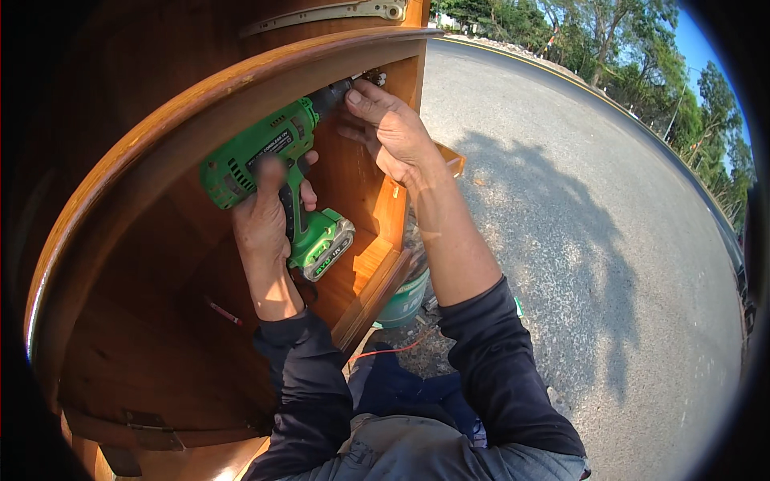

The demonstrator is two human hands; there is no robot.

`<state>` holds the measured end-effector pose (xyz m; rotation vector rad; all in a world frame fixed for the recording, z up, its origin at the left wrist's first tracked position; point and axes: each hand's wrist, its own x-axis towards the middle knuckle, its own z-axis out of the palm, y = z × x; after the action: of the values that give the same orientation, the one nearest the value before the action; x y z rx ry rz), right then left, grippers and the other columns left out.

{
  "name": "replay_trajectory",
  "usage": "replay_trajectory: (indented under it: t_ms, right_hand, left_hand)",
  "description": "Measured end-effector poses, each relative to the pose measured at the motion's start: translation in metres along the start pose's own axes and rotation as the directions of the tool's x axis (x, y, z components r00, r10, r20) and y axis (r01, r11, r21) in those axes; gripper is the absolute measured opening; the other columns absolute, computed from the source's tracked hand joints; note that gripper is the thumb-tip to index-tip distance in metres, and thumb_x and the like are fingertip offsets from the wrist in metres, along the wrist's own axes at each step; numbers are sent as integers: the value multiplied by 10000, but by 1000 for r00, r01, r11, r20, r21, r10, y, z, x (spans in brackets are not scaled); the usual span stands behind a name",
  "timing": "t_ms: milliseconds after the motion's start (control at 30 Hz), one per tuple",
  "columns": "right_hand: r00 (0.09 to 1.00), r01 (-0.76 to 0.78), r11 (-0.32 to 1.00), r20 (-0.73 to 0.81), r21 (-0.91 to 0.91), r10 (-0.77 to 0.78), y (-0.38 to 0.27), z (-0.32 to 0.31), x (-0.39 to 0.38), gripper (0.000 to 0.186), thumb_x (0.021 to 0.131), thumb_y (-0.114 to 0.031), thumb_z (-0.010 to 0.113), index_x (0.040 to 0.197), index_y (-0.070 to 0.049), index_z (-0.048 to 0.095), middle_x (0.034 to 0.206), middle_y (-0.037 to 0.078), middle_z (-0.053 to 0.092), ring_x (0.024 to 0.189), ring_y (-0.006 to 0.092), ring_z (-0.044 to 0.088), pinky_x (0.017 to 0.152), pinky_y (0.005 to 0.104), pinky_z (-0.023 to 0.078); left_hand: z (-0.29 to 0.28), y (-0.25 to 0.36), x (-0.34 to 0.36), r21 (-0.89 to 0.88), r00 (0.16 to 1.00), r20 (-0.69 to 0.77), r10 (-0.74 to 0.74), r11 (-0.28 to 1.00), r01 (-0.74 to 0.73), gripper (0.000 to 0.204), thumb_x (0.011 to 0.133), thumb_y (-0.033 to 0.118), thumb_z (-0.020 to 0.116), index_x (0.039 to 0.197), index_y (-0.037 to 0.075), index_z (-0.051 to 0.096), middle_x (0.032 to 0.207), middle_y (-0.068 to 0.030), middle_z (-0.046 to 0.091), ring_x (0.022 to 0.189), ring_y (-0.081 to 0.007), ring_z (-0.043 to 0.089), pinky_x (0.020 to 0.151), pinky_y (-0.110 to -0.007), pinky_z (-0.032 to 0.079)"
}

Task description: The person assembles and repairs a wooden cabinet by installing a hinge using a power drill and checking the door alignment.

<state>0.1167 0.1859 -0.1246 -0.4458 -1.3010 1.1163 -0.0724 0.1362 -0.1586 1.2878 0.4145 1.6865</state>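
Observation:
My left hand (263, 220) is wrapped round the grip of a green cordless drill (257, 152), its thumb lying along the drill's side. The battery hangs at the lower end of the handle. The drill's black chuck (330, 98) points up and right, toward the inner corner of a brown wooden cabinet (365, 264). Up at the chuck's front end, my right hand (385, 128) has its fingers bent and pinched together. A small metal piece (374, 77), perhaps a hinge, shows just beyond the fingertips. What the right fingers hold is hidden.
A metal drawer slide (325, 16) is fixed to the wood above. Inside the cabinet lies a thin red-and-white pen-like stick (224, 313). A green bucket (403, 303) stands beside the cabinet, with an orange cord (393, 350) near my legs. Paved road (545, 200) stretches to the right.

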Motion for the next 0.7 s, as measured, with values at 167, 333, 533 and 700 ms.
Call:
replay_trajectory:
  t_ms: [167,333,533,700]
  right_hand:
    - [1000,11,1000,-28,6,-11,-3,2,-2,390,980,-279,673,1313,-94,591,1073,-40,630,1039,130,574,961,391,444]
    - [999,17,1000,-38,13,-16,-4,3,-1,355,984,-269,667,1285,-90,608,1102,-34,649,1045,134,588,949,378,455]
    - [996,16,1000,-89,-18,-18,-9,5,-9,353,979,-249,672,1266,-49,620,1147,19,667,1078,160,623,940,368,484]
    - [923,-27,792,-319,-610,-214,-28,17,-45,451,960,-245,663,1325,6,581,1212,108,660,1089,214,631,951,390,500]
  left_hand:
    - [0,1,7,-31,999,44,22,999,-21,529,964,454,660,1155,-38,639,968,-195,723,584,-128,602,517,-259,497]
    - [-1,5,9,39,998,52,37,998,-39,542,955,466,663,1143,-42,642,958,-187,724,579,-127,601,514,-259,498]
    - [-3,12,19,26,994,104,-17,1000,14,497,953,431,681,1147,-25,650,1004,-171,725,585,-115,597,508,-250,492]
    - [-11,26,22,111,985,174,-12,994,-8,478,896,362,760,1174,-8,642,1004,-173,714,582,-117,589,508,-249,483]
